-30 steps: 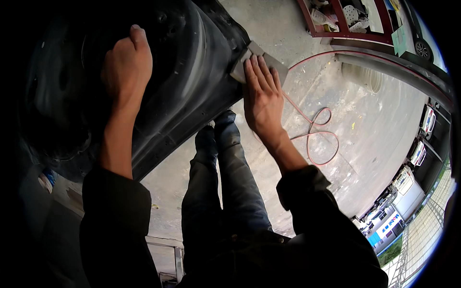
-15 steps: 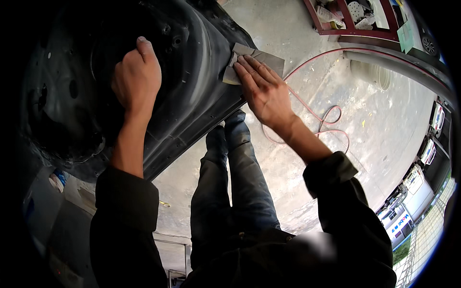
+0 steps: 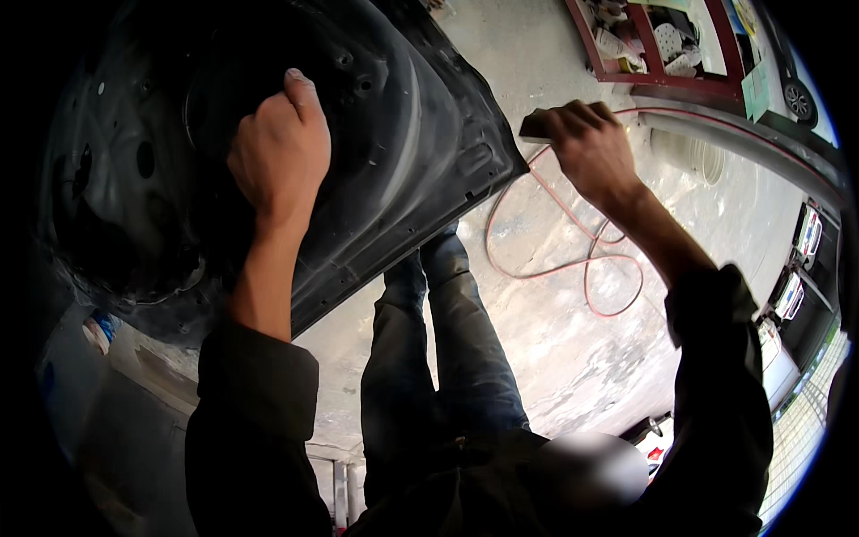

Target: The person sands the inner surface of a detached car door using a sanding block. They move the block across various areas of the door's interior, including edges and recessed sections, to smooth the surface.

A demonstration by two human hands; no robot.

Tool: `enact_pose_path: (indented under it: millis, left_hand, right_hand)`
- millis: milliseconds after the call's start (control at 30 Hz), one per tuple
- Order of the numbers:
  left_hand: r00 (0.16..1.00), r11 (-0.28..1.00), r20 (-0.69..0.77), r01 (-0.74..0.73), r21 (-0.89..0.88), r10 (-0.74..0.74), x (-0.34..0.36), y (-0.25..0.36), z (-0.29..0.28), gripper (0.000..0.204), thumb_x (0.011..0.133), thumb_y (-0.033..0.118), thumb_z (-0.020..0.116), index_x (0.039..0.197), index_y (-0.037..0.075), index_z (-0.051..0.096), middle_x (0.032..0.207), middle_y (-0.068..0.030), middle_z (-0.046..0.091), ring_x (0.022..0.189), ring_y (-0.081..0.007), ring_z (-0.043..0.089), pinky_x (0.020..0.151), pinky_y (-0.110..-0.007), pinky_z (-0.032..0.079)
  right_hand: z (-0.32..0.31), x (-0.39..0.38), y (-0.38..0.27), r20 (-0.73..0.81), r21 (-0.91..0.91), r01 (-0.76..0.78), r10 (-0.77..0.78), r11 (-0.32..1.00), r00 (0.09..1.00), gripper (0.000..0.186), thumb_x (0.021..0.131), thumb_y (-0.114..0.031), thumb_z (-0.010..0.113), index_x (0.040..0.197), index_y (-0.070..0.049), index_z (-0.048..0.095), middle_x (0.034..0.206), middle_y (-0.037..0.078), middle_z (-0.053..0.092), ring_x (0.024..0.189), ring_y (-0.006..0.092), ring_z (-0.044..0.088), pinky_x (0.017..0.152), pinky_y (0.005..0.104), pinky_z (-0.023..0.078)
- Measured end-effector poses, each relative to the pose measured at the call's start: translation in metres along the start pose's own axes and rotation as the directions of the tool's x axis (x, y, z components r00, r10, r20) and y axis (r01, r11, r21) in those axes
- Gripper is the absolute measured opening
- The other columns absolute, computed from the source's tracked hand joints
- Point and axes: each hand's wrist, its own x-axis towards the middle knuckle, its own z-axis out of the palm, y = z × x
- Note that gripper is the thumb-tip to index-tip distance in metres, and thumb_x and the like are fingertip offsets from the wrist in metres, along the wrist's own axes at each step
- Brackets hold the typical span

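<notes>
A large black car body panel with stamped ridges and holes fills the upper left. My left hand is over its dark inner part, fist closed, thumb extended along the top; whatever its curled fingers grip is hidden. Just past the panel's right corner, my right hand is raised in the air, apart from the panel. Its bent fingers are closed around a sheet of grey sandpaper, of which only a dark end sticks out on the left. Pale dusty streaks run along the panel's curved ridge.
A red hose lies looped on the stained concrete floor. At the upper right stands a dark red shelf rack holding assorted items, with a pale bucket below it. My legs are close to the panel's lower edge.
My right hand has lifted the sandpaper off the panel and moved right, beyond its corner. My left hand keeps its closed shape over the panel. The view has shifted slightly.
</notes>
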Motion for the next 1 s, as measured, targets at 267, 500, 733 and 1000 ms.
enact_pose_path:
  millis: [267, 500, 733, 1000]
  left_hand:
    - [0.996, 0.998, 0.079, 0.039, -0.050, -0.035, 0.003, 0.004, 0.000, 0.070, 0.109, 0.046, 0.030, 0.079, -0.001, 0.072, 0.079, -0.0247, 0.072, 0.080, -0.0473, 0.070, 0.079, -0.056, 0.055]
    - [0.999, 0.999, 0.030, 0.028, -0.028, -0.027, -0.001, 0.005, 0.001, 0.069, 0.110, 0.046, 0.030, 0.078, 0.002, 0.072, 0.073, -0.0239, 0.070, 0.077, -0.0472, 0.069, 0.074, -0.056, 0.054]
    - [0.999, 0.999, 0.013, 0.037, -0.010, -0.037, 0.004, 0.010, 0.002, 0.064, 0.110, 0.042, 0.036, 0.069, 0.005, 0.070, 0.062, -0.0193, 0.068, 0.064, -0.0414, 0.071, 0.064, -0.051, 0.057]
    - [0.996, 1.000, -0.082, 0.023, 0.007, -0.022, -0.002, -0.001, 0.004, 0.055, 0.108, 0.034, 0.045, 0.064, 0.006, 0.064, 0.054, -0.0176, 0.060, 0.052, -0.0396, 0.064, 0.050, -0.049, 0.049]
  right_hand:
    - [0.025, 0.010, -0.061, -0.241, 0.439, 0.011, 0.106, 0.898, 0.965, 0.047, 0.088, -0.010, 0.064, 0.135, -0.007, 0.064, 0.127, 0.010, 0.070, 0.115, 0.0283, 0.065, 0.098, 0.0411, 0.049]
    - [0.000, 0.006, -0.031, -0.256, 0.430, -0.225, 0.357, 0.875, 0.899, 0.047, 0.086, -0.009, 0.066, 0.132, -0.005, 0.064, 0.124, 0.012, 0.072, 0.118, 0.0293, 0.063, 0.101, 0.0427, 0.046]
    - [0.044, 0.100, -0.001, -0.153, 0.563, -0.004, 0.109, 0.826, 0.982, 0.048, 0.091, -0.013, 0.063, 0.138, -0.007, 0.059, 0.130, 0.017, 0.068, 0.121, 0.0358, 0.062, 0.106, 0.0457, 0.046]
    - [0.030, 0.058, 0.057, 0.288, 0.825, -0.433, 0.388, 0.365, 0.876, 0.024, 0.096, -0.008, 0.057, 0.118, 0.001, 0.063, 0.087, 0.025, 0.070, 0.083, 0.0443, 0.071, 0.071, 0.0423, 0.055]
